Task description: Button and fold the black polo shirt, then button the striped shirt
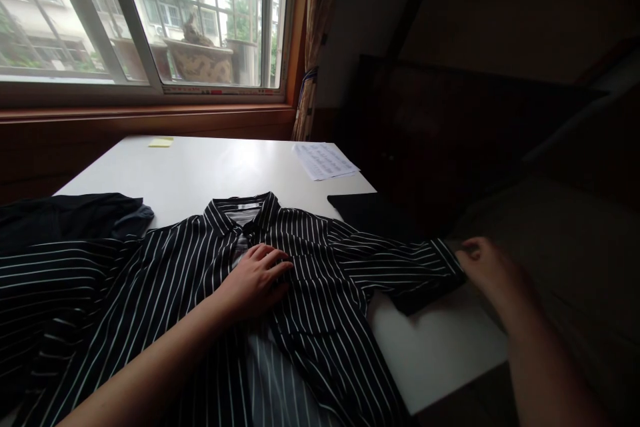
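Observation:
A black shirt point(320, 293) with white stripes lies spread front-up, its collar point(240, 213) toward the window. My left hand point(260, 277) rests on the chest beside the front opening, fingers lying loosely apart. Out to the right, the sleeve point(395, 260) is stretched sideways past the table's edge. My right hand point(483, 267) is closed in a pinch at that sleeve's cuff point(447, 259); the exact contact is dim. The other sleeve point(55, 280) extends to the left, partly out of frame.
Dark folded clothing point(75, 217) lies at the left on the white table point(225, 163). Printed sheets point(325, 160) and a yellow sticky note point(161, 142) are near the far edge. A dark flat item point(370, 210) sits behind the right sleeve. Beyond stands a barred window point(200, 20).

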`<state>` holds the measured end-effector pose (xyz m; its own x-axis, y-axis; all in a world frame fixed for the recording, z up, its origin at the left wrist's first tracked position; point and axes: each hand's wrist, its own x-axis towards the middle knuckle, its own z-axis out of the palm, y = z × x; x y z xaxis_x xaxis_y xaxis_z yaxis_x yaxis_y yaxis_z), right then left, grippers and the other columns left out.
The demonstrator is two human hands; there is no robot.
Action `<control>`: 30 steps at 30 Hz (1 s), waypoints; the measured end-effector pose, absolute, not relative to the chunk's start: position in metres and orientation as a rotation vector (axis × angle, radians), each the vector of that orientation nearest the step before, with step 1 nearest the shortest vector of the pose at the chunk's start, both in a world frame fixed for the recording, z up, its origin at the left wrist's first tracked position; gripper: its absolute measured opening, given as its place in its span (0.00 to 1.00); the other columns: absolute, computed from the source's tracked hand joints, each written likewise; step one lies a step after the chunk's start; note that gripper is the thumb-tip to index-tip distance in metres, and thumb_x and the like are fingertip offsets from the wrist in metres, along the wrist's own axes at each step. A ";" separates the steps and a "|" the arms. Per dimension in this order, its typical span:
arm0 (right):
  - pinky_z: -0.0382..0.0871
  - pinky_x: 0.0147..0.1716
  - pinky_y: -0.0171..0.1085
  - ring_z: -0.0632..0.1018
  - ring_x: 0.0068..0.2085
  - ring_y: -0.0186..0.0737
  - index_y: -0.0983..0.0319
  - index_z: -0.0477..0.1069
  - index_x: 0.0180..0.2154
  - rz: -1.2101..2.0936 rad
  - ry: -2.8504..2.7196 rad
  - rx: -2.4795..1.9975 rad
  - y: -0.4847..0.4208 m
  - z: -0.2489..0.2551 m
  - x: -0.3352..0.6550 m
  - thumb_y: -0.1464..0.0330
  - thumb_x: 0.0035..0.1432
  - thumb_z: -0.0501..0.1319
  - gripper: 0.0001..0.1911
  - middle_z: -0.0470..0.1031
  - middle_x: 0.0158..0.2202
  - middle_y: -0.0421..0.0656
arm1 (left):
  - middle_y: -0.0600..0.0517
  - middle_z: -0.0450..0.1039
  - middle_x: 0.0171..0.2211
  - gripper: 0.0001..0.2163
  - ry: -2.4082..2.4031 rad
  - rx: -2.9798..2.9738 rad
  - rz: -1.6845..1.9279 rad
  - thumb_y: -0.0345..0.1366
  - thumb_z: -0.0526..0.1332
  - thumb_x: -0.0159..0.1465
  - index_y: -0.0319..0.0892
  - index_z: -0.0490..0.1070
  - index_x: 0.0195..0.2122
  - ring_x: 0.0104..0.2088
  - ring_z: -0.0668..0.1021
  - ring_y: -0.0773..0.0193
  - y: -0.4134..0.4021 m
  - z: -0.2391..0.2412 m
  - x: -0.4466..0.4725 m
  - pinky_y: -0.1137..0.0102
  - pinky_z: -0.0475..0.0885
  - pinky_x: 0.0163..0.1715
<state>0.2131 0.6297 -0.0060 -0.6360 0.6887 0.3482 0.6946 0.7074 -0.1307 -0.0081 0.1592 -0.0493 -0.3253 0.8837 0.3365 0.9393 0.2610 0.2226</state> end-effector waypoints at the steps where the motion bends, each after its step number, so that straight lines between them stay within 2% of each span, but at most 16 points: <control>1: 0.68 0.35 0.46 0.77 0.35 0.51 0.58 0.70 0.39 -0.108 -2.549 -0.973 0.620 0.001 0.203 0.63 0.55 0.58 0.10 0.76 0.34 0.49 | 0.48 0.72 0.53 0.15 -2.374 -1.734 -0.579 0.40 0.60 0.66 0.49 0.71 0.54 0.52 0.72 0.51 0.159 -0.049 -0.008 0.49 0.67 0.57; 3: 0.68 0.42 0.45 0.76 0.40 0.50 0.58 0.73 0.38 -0.147 -2.558 -0.703 0.595 0.011 0.174 0.65 0.56 0.57 0.09 0.76 0.38 0.48 | 0.48 0.72 0.53 0.15 -2.366 -1.737 -0.585 0.39 0.60 0.66 0.49 0.71 0.54 0.53 0.72 0.51 0.160 -0.049 -0.008 0.49 0.67 0.58; 5: 0.68 0.45 0.42 0.77 0.42 0.47 0.58 0.75 0.37 0.007 -2.619 -0.477 0.569 0.015 0.139 0.65 0.59 0.56 0.09 0.76 0.39 0.46 | 0.48 0.72 0.53 0.15 -2.357 -1.739 -0.595 0.39 0.60 0.66 0.49 0.70 0.55 0.53 0.72 0.52 0.159 -0.048 -0.008 0.49 0.66 0.58; 8: 0.69 0.43 0.38 0.77 0.42 0.44 0.58 0.77 0.37 0.290 -2.847 -0.331 0.539 0.008 0.086 0.60 0.62 0.57 0.12 0.77 0.41 0.45 | 0.48 0.72 0.54 0.16 -2.361 -1.741 -0.585 0.39 0.60 0.67 0.49 0.70 0.56 0.55 0.71 0.51 0.159 -0.048 -0.007 0.47 0.64 0.61; 10: 0.69 0.40 0.37 0.77 0.41 0.45 0.59 0.77 0.39 0.378 -3.077 -0.299 0.528 -0.001 0.057 0.58 0.60 0.61 0.13 0.78 0.41 0.46 | 0.49 0.71 0.55 0.17 -2.372 -1.748 -0.571 0.39 0.59 0.67 0.49 0.69 0.57 0.57 0.71 0.51 0.158 -0.049 -0.008 0.46 0.62 0.62; 14: 0.68 0.34 0.35 0.78 0.35 0.42 0.59 0.78 0.32 0.421 -3.225 -0.217 0.528 -0.010 0.018 0.64 0.51 0.69 0.07 0.79 0.33 0.42 | 0.49 0.70 0.57 0.18 -2.386 -1.766 -0.581 0.40 0.59 0.67 0.50 0.68 0.58 0.60 0.69 0.51 0.157 -0.051 -0.009 0.44 0.58 0.64; 16: 0.68 0.35 0.35 0.78 0.34 0.41 0.59 0.77 0.31 0.428 -3.224 -0.173 0.532 -0.005 0.003 0.67 0.52 0.68 0.03 0.79 0.32 0.41 | 0.50 0.69 0.59 0.19 -2.397 -1.774 -0.576 0.40 0.58 0.68 0.51 0.66 0.60 0.62 0.68 0.51 0.157 -0.052 -0.009 0.43 0.57 0.65; 19: 0.67 0.43 0.37 0.76 0.43 0.44 0.59 0.76 0.39 0.393 -3.121 -0.133 0.533 0.007 -0.015 0.68 0.59 0.62 0.06 0.78 0.41 0.45 | 0.50 0.67 0.62 0.20 -2.421 -1.771 -0.534 0.41 0.57 0.69 0.51 0.64 0.62 0.65 0.65 0.50 0.158 -0.054 -0.010 0.42 0.54 0.66; 22: 0.66 0.47 0.38 0.75 0.47 0.44 0.58 0.73 0.45 0.382 -3.069 -0.101 0.531 0.011 -0.022 0.64 0.63 0.59 0.10 0.76 0.46 0.46 | 0.50 0.64 0.64 0.21 -2.439 -1.756 -0.494 0.42 0.56 0.69 0.51 0.62 0.64 0.66 0.63 0.48 0.159 -0.057 -0.011 0.40 0.53 0.66; 25: 0.68 0.43 0.37 0.77 0.41 0.42 0.56 0.72 0.47 0.416 -3.118 -0.123 0.537 0.005 -0.012 0.58 0.62 0.61 0.14 0.78 0.41 0.43 | 0.50 0.63 0.65 0.22 -2.457 -1.750 -0.469 0.43 0.56 0.69 0.52 0.62 0.64 0.67 0.62 0.48 0.159 -0.057 -0.011 0.40 0.53 0.65; 30: 0.70 0.35 0.37 0.79 0.35 0.43 0.57 0.76 0.41 0.489 -3.233 -0.321 0.571 0.005 0.029 0.46 0.59 0.59 0.23 0.80 0.36 0.44 | 0.49 0.63 0.66 0.22 -2.479 -1.717 -0.459 0.44 0.55 0.70 0.52 0.62 0.64 0.67 0.61 0.48 0.158 -0.057 -0.011 0.40 0.52 0.65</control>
<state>0.0292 0.5714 0.0051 -0.9707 0.1697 -0.1702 0.2124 0.9369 -0.2775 -0.0108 0.1579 -0.0574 -0.3635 0.8992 0.2436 0.9268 0.3224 0.1927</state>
